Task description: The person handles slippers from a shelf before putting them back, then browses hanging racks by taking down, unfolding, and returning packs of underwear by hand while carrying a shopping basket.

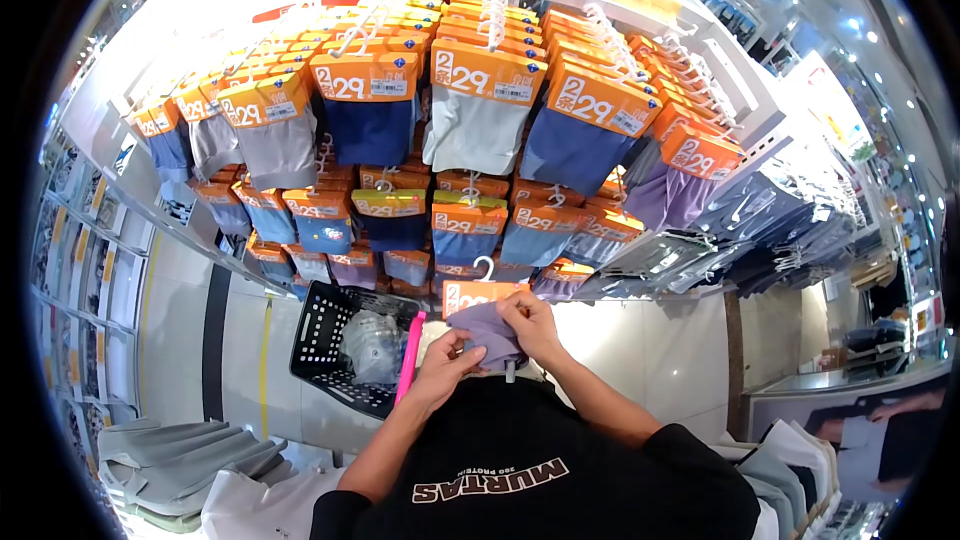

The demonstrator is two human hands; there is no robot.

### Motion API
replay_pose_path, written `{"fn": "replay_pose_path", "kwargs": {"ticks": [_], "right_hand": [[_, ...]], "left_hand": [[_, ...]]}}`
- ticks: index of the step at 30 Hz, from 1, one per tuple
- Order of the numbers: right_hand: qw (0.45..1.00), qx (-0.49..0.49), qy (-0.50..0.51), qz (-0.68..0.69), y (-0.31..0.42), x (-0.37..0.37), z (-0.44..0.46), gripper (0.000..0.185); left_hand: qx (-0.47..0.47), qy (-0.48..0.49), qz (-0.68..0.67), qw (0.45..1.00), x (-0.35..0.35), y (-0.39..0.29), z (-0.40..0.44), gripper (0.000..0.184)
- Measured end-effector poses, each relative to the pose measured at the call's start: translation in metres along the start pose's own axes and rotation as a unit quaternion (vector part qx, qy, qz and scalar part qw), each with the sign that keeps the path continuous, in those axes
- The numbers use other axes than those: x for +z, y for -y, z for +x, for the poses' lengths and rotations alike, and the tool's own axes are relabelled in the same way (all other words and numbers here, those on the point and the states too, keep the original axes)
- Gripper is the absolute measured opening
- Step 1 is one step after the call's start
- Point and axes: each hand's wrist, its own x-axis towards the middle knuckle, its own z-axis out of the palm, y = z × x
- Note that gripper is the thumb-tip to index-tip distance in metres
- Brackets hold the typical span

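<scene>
Both hands hold a folded purple pair of underpants [487, 335] in front of my chest. My left hand [445, 365] pinches its lower left side between thumb and fingers. At the upper right edge, my right hand [530, 325] is closed on the cloth. An orange price card [465, 297] with a white hook sits just behind the cloth, partly hidden by it; whether they are joined I cannot tell. A small pale tag [510, 372] hangs below the cloth.
A black shopping basket [325, 365] with a pink handle [411, 355] stands on the left, holding clear plastic-wrapped goods [372, 345]. Ahead, a rack carries rows of orange-carded underwear [475, 130]. Grey garments [180, 460] are at lower left, more clothes [785, 480] at lower right.
</scene>
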Motion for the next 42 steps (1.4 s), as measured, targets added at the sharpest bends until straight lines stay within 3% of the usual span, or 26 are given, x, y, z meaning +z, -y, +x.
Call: {"fn": "replay_pose_path", "kwargs": {"ticks": [3, 7, 9, 11, 17, 18, 21, 22, 25, 28, 33, 38, 42], "right_hand": [[0.988, 0.066, -0.037, 0.135, -0.012, -0.005, 0.003, 0.018], [0.942, 0.143, -0.033, 0.303, -0.006, -0.008, 0.005, 0.019], [0.924, 0.163, -0.024, 0.344, -0.009, -0.013, 0.006, 0.029], [0.904, 0.185, -0.014, 0.386, -0.030, -0.023, 0.010, 0.035], [0.887, 0.214, -0.034, 0.409, 0.016, -0.020, 0.002, 0.046], [0.876, 0.208, -0.023, 0.435, 0.013, -0.023, 0.001, 0.045], [0.936, 0.106, -0.058, 0.331, -0.016, -0.033, 0.007, 0.038], [0.973, 0.056, -0.081, 0.209, -0.008, -0.035, 0.006, 0.034], [0.978, -0.027, -0.116, 0.171, 0.001, -0.059, 0.009, 0.063], [0.970, -0.023, -0.155, 0.185, -0.001, -0.110, 0.012, 0.084], [0.963, -0.048, -0.221, 0.147, -0.017, -0.198, 0.025, 0.046], [0.970, -0.054, -0.182, 0.150, -0.025, -0.228, 0.068, 0.038], [0.968, -0.034, -0.175, 0.175, -0.048, -0.229, 0.099, 0.032]], "left_hand": [[0.003, -0.019, 0.087, 0.996, -0.002, 0.001, 0.001, 0.024], [-0.032, -0.072, 0.038, 0.996, 0.004, -0.004, 0.003, 0.023], [-0.045, -0.101, -0.036, 0.993, 0.005, -0.004, 0.005, 0.020], [-0.048, -0.082, -0.067, 0.993, -0.003, -0.001, 0.004, 0.022], [-0.042, -0.006, -0.064, 0.997, -0.017, 0.012, 0.004, 0.026], [-0.044, -0.019, -0.036, 0.998, -0.018, 0.014, 0.004, 0.025], [-0.027, -0.068, 0.076, 0.994, -0.023, 0.026, 0.008, 0.022], [-0.006, -0.095, 0.129, 0.987, -0.028, 0.032, 0.011, 0.021], [0.093, -0.159, 0.260, 0.948, -0.029, 0.034, 0.010, 0.018], [0.208, -0.181, 0.399, 0.874, -0.037, 0.021, 0.000, 0.014], [0.310, -0.222, 0.525, 0.761, -0.063, 0.011, -0.002, 0.012], [0.213, -0.205, 0.554, 0.778, -0.089, 0.023, 0.012, 0.041], [0.195, -0.207, 0.550, 0.785, -0.085, 0.019, 0.013, 0.040]]}}
